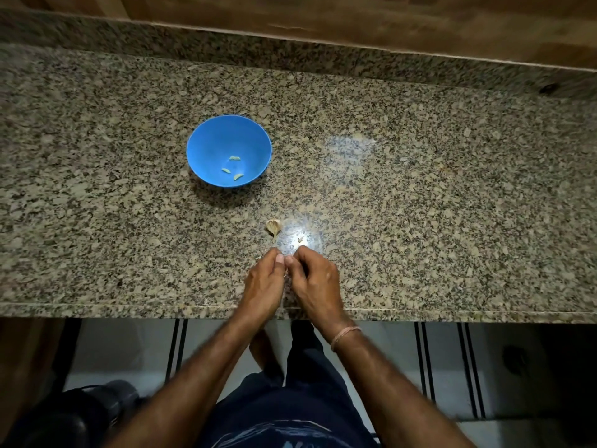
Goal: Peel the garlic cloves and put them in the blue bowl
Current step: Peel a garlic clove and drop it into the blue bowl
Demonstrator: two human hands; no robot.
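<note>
While both hands meet thumb to thumb above the near part of the speckled granite countertop [420, 189], the left hand [263, 282] and the right hand [315, 282] are pressed together with fingers curled inward, pinching something small between them; only a pale sliver shows at the gap between the thumbs, so whether it is a clove or loose skin cannot be told. Just beyond the fingertips lies an unpeeled garlic piece [274, 227] in its papery, tan skin, resting on the stone and touching neither hand. To its right, in the bright reflected glare on the counter, sits a small pale scrap of garlic skin [301, 239]. The blue bowl [206, 143] stands upright farther back and to the left, well apart from the hands, and holds three peeled garlic cloves [235, 158] (pale yellow-green against the blue), lying separately near the bottom of the bowl. A thin pinkish thread band [345, 337] circles the right wrist. Behind the worktop a low granite upstand [193, 40] runs the length of the counter, with wood-grain panelling [387, 17] above it. Below the counter's front edge appear a white tiled floor with dark stripes [445, 367] and the person's dark clothing [284, 415]
</note>
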